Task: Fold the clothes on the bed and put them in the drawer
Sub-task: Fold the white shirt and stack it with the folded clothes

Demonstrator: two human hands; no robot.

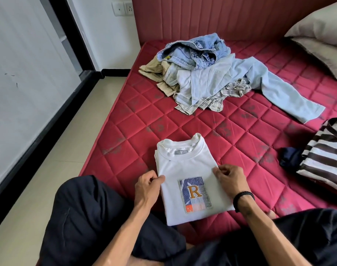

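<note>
the white tee point(185, 169) lies folded into a neat rectangle on the red mattress point(231, 135), just in front of the person's knees, patch up. the left hand point(147, 186) pinches its left edge and the right hand point(230, 179) pinches the right edge, each thumb against fingers, likely to square the sides or lift the fold without it opening. farther back a pile point(202, 73) of jeans, a pale blue shirt and a checked shirt waits unfolded. at the right edge a striped top point(325, 154) lies folded beside something navy point(290, 158). no drawer or other container shows, so nothing is stowed as far as can be seen.
</note>
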